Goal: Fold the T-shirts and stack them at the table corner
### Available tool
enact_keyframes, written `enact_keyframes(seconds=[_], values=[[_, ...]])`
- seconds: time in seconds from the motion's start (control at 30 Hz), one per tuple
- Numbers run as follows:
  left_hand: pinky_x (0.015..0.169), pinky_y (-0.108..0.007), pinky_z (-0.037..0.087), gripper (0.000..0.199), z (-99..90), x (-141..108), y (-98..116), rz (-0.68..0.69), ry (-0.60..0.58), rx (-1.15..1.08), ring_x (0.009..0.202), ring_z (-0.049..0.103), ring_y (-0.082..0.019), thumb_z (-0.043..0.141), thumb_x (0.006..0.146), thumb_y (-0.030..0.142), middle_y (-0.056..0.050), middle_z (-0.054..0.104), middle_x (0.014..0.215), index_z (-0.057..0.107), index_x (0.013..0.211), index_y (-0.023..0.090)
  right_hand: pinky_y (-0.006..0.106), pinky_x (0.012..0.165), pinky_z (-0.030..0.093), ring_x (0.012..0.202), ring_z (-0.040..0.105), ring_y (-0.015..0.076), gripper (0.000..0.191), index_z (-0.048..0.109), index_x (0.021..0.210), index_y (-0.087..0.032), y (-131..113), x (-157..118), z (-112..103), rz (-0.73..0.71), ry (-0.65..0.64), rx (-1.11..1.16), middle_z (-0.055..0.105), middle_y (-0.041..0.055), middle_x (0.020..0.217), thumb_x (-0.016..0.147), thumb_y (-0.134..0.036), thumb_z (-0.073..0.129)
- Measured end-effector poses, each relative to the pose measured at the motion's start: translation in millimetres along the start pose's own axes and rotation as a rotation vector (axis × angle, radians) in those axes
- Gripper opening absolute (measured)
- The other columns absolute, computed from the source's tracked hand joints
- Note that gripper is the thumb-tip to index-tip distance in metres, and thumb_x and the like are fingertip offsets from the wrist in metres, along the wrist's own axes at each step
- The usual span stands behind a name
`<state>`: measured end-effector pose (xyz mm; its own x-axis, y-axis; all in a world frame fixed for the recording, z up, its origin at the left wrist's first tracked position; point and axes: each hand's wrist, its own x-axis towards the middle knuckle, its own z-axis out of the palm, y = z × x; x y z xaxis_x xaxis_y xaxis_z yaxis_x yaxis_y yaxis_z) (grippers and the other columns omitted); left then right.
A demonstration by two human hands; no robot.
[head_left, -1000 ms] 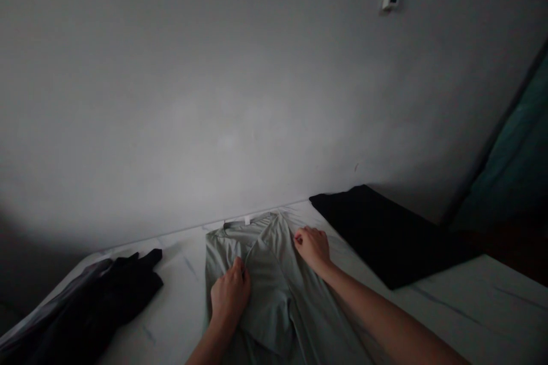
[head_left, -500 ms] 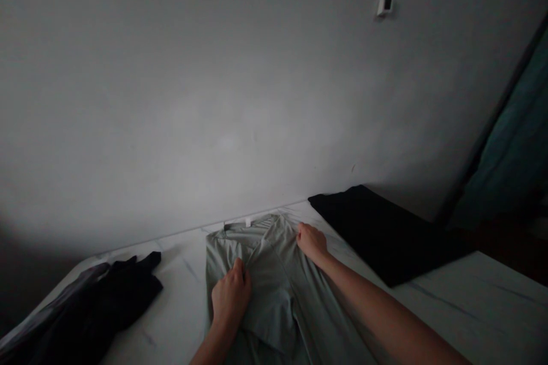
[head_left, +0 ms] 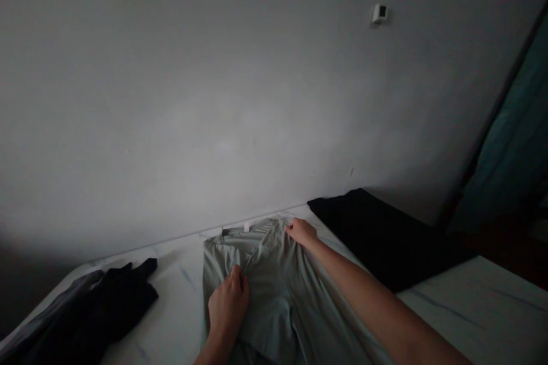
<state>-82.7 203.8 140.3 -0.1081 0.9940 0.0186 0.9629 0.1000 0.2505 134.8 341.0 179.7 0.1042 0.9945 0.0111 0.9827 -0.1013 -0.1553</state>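
Observation:
A pale grey-green shirt (head_left: 274,291) lies flat on a white bed (head_left: 471,308), its collar with a white tag toward the wall. My left hand (head_left: 228,305) rests on the middle of the shirt, fingers closed on the edge of a folded-over flap. My right hand (head_left: 302,232) lies on the shirt's far right edge near the collar, fingers curled onto the cloth.
A black folded cloth (head_left: 381,236) lies on the bed at the right. A dark heap of clothes (head_left: 94,311) sits at the left. A grey wall (head_left: 214,97) runs behind the bed, with a small white device (head_left: 379,13) on it. A teal curtain (head_left: 514,148) hangs at the far right.
My right hand has slid along the shirt's right edge toward the collar. My left hand has stayed on the flap. The view has shifted a little.

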Motion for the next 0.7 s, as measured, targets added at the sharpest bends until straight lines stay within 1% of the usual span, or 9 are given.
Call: enact_keyframes(seconds=[0.03,0.1,0.17,0.23,0.4,0.53,0.63,0.7], values=[[0.068,-0.032,0.052,0.030,-0.4,0.0,-0.3,0.000,-0.002,-0.009,0.091,0.072,-0.026,0.031,0.097,0.027,-0.009,0.075,0.101,0.057,0.111,0.020,0.028,0.071,0.046,0.103,0.066,0.0242,0.026,0.068,0.104,-0.021,-2.8,3.9,1.2,-0.001,-0.005,0.006,0.071,0.0099,0.111,0.091,-0.036,0.052],[0.067,-0.031,0.051,0.029,-1.9,-0.2,-0.6,-0.002,0.002,-0.022,0.091,0.072,-0.025,0.032,0.096,0.027,-0.008,0.075,0.101,0.057,0.109,0.021,0.028,0.071,0.046,0.103,0.066,0.0240,0.023,0.069,0.104,-0.021,-6.9,9.7,3.8,-0.006,-0.008,0.014,0.071,0.0095,0.111,0.090,-0.031,0.054],[0.065,-0.029,0.049,0.028,-3.9,-0.5,-0.5,-0.011,0.003,-0.019,0.090,0.072,-0.023,0.031,0.096,0.027,-0.007,0.075,0.101,0.057,0.107,0.021,0.028,0.072,0.046,0.102,0.066,0.0238,0.022,0.069,0.104,-0.021,-8.4,13.5,6.0,-0.009,-0.008,0.019,0.072,0.0100,0.110,0.090,-0.025,0.053],[0.064,-0.029,0.048,0.028,-5.7,-0.7,-0.1,-0.020,-0.001,-0.007,0.089,0.072,-0.023,0.030,0.097,0.028,-0.007,0.075,0.101,0.057,0.105,0.022,0.029,0.071,0.046,0.101,0.067,0.0239,0.022,0.068,0.104,-0.021,-7.5,15.9,7.3,-0.010,-0.010,0.023,0.071,0.0107,0.110,0.090,-0.023,0.052],[0.062,-0.028,0.047,0.026,-6.6,0.6,0.1,-0.028,-0.022,0.011,0.088,0.072,-0.024,0.031,0.096,0.027,-0.006,0.075,0.102,0.056,0.102,0.022,0.028,0.074,0.046,0.103,0.066,0.0226,0.023,0.066,0.108,-0.020,-3.6,19.4,10.1,-0.018,-0.007,0.025,0.070,0.0102,0.112,0.093,-0.023,0.050],[0.063,-0.028,0.047,0.025,-6.2,2.1,-0.3,-0.030,-0.040,0.016,0.089,0.072,-0.023,0.031,0.097,0.028,-0.007,0.074,0.102,0.055,0.102,0.023,0.029,0.074,0.046,0.103,0.065,0.0232,0.024,0.065,0.108,-0.018,-5.4,26.5,13.3,-0.016,0.009,0.035,0.069,0.0122,0.113,0.094,-0.028,0.050],[0.063,-0.029,0.047,0.025,-6.3,2.8,-0.6,-0.028,-0.048,0.002,0.090,0.072,-0.024,0.031,0.097,0.029,-0.006,0.074,0.103,0.055,0.101,0.022,0.025,0.075,0.044,0.106,0.064,0.0200,0.024,0.065,0.110,-0.019,-9.0,37.2,15.9,-0.046,0.043,0.062,0.068,0.0100,0.115,0.094,-0.031,0.052],[0.064,-0.030,0.048,0.025,-6.7,2.7,-0.6,-0.034,-0.052,-0.006,0.090,0.072,-0.024,0.030,0.097,0.029,-0.006,0.074,0.102,0.055,0.101,0.023,0.023,0.075,0.043,0.105,0.063,0.0175,0.022,0.066,0.108,-0.020,-11.9,46.0,17.9,-0.077,0.053,0.085,0.068,0.0074,0.116,0.092,-0.032,0.057]])
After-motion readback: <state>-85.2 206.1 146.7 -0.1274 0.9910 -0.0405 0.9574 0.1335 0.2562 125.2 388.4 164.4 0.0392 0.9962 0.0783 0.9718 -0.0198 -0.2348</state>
